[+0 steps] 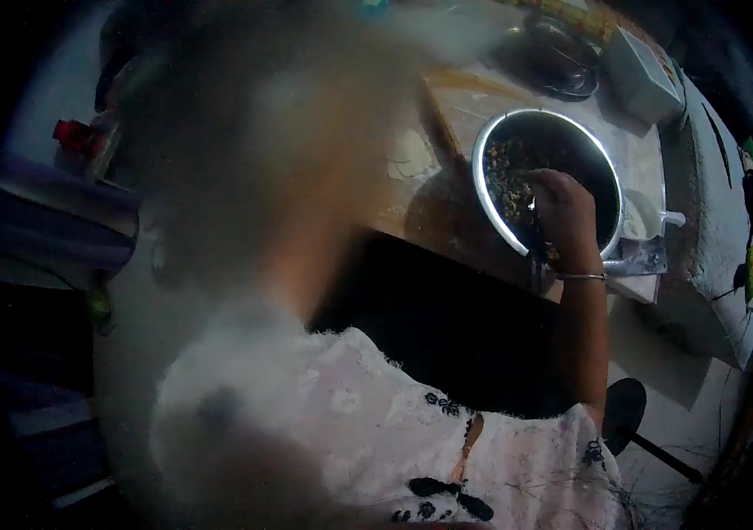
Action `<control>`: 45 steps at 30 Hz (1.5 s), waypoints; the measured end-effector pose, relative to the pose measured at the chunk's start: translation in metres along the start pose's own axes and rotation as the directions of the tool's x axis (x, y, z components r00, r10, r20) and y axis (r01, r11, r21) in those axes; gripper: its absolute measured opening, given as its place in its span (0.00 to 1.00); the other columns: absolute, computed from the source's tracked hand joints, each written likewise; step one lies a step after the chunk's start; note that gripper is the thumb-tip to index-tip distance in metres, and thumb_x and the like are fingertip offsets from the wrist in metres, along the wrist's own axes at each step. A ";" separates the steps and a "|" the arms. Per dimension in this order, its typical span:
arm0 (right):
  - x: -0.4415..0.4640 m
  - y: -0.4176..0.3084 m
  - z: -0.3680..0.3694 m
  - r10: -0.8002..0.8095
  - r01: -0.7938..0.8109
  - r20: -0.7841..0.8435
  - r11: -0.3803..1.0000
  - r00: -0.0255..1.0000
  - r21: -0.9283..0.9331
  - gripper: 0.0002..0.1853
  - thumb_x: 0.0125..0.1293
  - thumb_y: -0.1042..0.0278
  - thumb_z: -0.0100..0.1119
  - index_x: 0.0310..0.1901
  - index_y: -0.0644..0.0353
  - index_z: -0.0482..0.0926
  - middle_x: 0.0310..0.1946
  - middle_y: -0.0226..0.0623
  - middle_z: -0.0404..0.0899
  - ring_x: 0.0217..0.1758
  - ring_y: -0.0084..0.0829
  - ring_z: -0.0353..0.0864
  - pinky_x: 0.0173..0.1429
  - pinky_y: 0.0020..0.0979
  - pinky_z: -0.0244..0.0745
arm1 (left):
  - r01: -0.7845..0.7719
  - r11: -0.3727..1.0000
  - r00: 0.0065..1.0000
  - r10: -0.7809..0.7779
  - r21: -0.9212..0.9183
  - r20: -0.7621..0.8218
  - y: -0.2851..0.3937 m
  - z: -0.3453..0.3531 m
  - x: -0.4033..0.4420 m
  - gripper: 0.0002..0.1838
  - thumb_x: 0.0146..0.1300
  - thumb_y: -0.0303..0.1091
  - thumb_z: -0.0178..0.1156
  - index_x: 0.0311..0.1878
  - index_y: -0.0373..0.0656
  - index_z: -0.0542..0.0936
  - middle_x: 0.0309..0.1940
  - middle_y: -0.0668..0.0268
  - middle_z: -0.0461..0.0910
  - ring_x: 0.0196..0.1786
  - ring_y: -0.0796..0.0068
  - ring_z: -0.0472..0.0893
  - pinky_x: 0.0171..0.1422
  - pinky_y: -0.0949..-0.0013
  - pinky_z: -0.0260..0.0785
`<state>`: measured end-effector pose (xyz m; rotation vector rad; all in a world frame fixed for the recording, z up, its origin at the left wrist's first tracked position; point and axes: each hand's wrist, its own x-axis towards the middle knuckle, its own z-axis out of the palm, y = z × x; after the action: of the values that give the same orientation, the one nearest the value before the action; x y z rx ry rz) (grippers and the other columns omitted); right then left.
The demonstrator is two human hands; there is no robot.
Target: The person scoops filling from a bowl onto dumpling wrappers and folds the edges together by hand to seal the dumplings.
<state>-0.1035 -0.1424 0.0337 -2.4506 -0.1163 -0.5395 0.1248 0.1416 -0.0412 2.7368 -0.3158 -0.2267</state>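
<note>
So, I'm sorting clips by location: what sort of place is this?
Probably a kitchen or food-preparation area: the right hand reaches into a pot of seemingly chopped food, beside a white-marked work surface.

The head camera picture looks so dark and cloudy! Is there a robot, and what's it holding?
No robot here, just a person. They wear a camera on their head, and this one picture looks down past their flowery top. That is why the arms stretch away from us.

The right hand, with a bracelet at its wrist, reaches into a big round bowl with a shiny rim. Little crumbly bits are inside. Something shiny shows by the fingers, but I can't tell whether it is held.

The left arm is very blurry, and I can't make out its hand.

The bowl sits on a pale brown surface, with a white box beyond it, to the right.
</note>
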 end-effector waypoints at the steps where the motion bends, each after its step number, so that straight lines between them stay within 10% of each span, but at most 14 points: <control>1: 0.000 0.002 0.000 -0.009 0.009 0.001 1.000 1.000 0.006 0.08 0.58 0.72 0.59 0.40 0.55 0.80 0.38 0.39 0.80 0.41 0.41 0.81 0.44 0.35 0.76 | -0.039 0.996 0.999 0.041 0.076 -0.026 0.003 0.003 -0.005 0.24 0.54 0.50 0.63 0.46 0.41 0.79 0.41 0.55 0.80 0.43 0.60 0.79 0.49 0.58 0.71; 5: -0.003 0.011 0.001 -0.078 0.078 -0.014 0.997 0.997 -0.021 0.07 0.58 0.72 0.59 0.39 0.55 0.80 0.37 0.39 0.80 0.40 0.42 0.80 0.43 0.35 0.76 | -0.145 0.960 0.989 0.141 0.240 0.031 0.013 0.017 -0.014 0.24 0.49 0.53 0.66 0.39 0.41 0.81 0.38 0.55 0.80 0.43 0.56 0.79 0.49 0.59 0.72; 16: -0.013 0.006 -0.008 -0.080 0.081 -0.042 0.996 0.996 0.034 0.08 0.58 0.74 0.59 0.40 0.58 0.80 0.37 0.41 0.81 0.39 0.41 0.81 0.43 0.34 0.76 | -0.245 0.965 0.967 0.236 -0.092 -0.098 0.011 0.029 -0.022 0.16 0.49 0.41 0.68 0.37 0.41 0.80 0.35 0.53 0.79 0.37 0.55 0.79 0.41 0.58 0.71; 22: -0.044 0.002 -0.042 -0.006 0.022 0.163 0.995 0.987 -0.095 0.12 0.55 0.77 0.61 0.43 0.57 0.79 0.41 0.44 0.78 0.46 0.44 0.77 0.49 0.36 0.74 | -0.137 0.977 0.990 0.140 0.164 -0.008 0.014 0.034 -0.012 0.16 0.52 0.40 0.65 0.37 0.38 0.79 0.36 0.51 0.79 0.38 0.54 0.79 0.43 0.56 0.71; 24: -0.060 -0.012 -0.045 -0.001 0.006 0.206 1.000 0.978 -0.023 0.14 0.54 0.77 0.61 0.44 0.57 0.79 0.43 0.45 0.76 0.49 0.45 0.75 0.51 0.36 0.73 | -0.363 0.931 0.928 0.364 0.015 -0.077 0.002 0.038 -0.006 0.17 0.54 0.40 0.64 0.40 0.37 0.78 0.36 0.51 0.79 0.39 0.52 0.79 0.44 0.56 0.71; 29: -0.067 -0.019 -0.029 -0.167 0.180 0.251 0.983 0.953 -0.028 0.19 0.51 0.75 0.63 0.47 0.54 0.78 0.48 0.45 0.74 0.53 0.47 0.71 0.54 0.40 0.70 | -0.285 0.942 0.952 0.256 -0.175 -0.169 -0.008 0.049 0.032 0.18 0.56 0.38 0.62 0.48 0.41 0.75 0.37 0.52 0.80 0.41 0.52 0.79 0.46 0.56 0.71; 33: -0.062 -0.002 -0.013 -0.193 0.196 0.130 0.981 0.972 -0.007 0.16 0.48 0.73 0.65 0.42 0.55 0.79 0.46 0.42 0.76 0.49 0.45 0.74 0.53 0.38 0.70 | -0.313 0.945 0.921 0.279 -0.093 -0.272 0.011 0.022 0.020 0.19 0.56 0.39 0.62 0.49 0.39 0.76 0.40 0.54 0.80 0.41 0.57 0.80 0.47 0.56 0.72; 39: -0.063 0.013 -0.006 -0.105 0.104 -0.030 0.993 0.994 -0.061 0.12 0.49 0.71 0.66 0.38 0.56 0.79 0.43 0.41 0.77 0.47 0.43 0.75 0.51 0.37 0.72 | -0.297 0.954 0.954 0.298 -0.027 0.031 -0.013 0.052 0.037 0.19 0.53 0.40 0.65 0.45 0.38 0.79 0.38 0.53 0.81 0.38 0.56 0.80 0.43 0.58 0.73; 40: -0.064 0.012 -0.008 -0.082 0.080 -0.028 0.996 0.996 -0.049 0.12 0.50 0.71 0.66 0.38 0.57 0.79 0.42 0.41 0.77 0.47 0.43 0.75 0.50 0.37 0.72 | -0.095 0.994 0.989 0.089 0.047 0.116 0.013 0.035 0.018 0.20 0.53 0.42 0.65 0.44 0.38 0.80 0.37 0.53 0.81 0.38 0.55 0.80 0.42 0.57 0.73; 45: -0.066 0.012 -0.010 -0.139 0.139 -0.005 0.988 0.990 -0.069 0.12 0.50 0.70 0.66 0.38 0.58 0.79 0.42 0.40 0.77 0.46 0.43 0.75 0.50 0.37 0.72 | -0.185 0.965 0.978 0.199 0.187 -0.064 -0.024 0.082 0.063 0.20 0.53 0.44 0.65 0.41 0.36 0.80 0.37 0.53 0.80 0.38 0.54 0.79 0.41 0.55 0.72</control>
<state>-0.1643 -0.1550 0.0070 -2.5196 -0.2706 -0.6250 0.1736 0.1196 -0.1331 2.8573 -0.6022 -0.0335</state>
